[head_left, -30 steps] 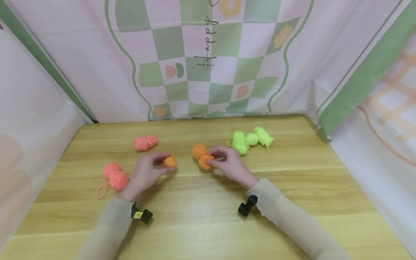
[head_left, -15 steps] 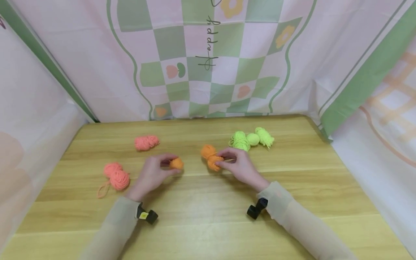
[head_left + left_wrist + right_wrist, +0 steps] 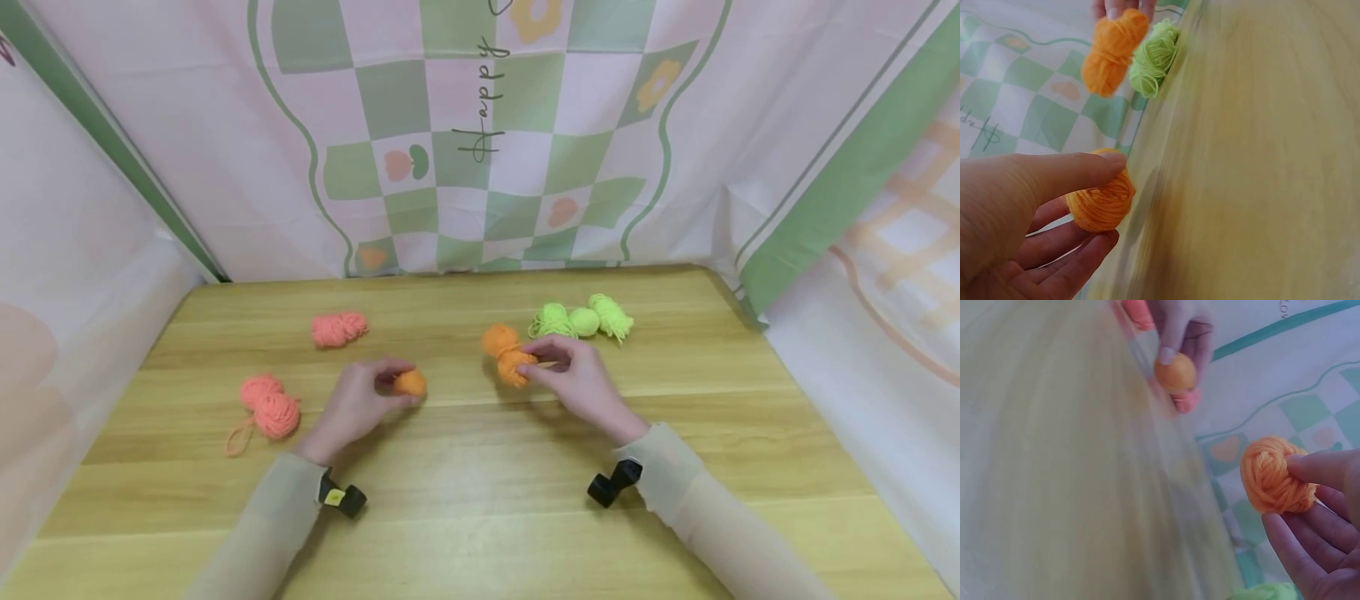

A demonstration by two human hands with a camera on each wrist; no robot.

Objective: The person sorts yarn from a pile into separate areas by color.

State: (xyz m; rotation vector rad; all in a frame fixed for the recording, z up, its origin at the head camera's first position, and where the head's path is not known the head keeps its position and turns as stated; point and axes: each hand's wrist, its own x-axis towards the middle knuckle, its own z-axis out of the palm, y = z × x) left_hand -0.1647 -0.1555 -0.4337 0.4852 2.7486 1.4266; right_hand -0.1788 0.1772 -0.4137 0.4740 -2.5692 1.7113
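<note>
Between the thumb and fingers of my left hand (image 3: 360,402) is a small round orange yarn ball (image 3: 1102,199). To its right, my right hand (image 3: 581,377) pinches one end of an orange yarn skein (image 3: 504,354), two-lobed and narrow at the middle. In the left wrist view this orange skein (image 3: 1114,51) appears at the top, beside green yarn. The right wrist view shows its near lobe (image 3: 1275,476) up close, in the thumb and fingers. Just behind my right hand lie the lime-green yarn pieces, and the hand's fingers are close to the left one.
On the wooden table (image 3: 465,500), a lime-green skein (image 3: 553,321), a green ball (image 3: 583,322) and another green skein (image 3: 611,317) sit in a row at the back right. A pink skein (image 3: 340,329) lies back left; a two-lobed pink skein (image 3: 270,408) lies left of my left hand.
My right hand has moved rightward with the orange skein, and lately a little away from me. The left hand has shifted slightly right with the orange ball. The pink and green yarn stays put.
</note>
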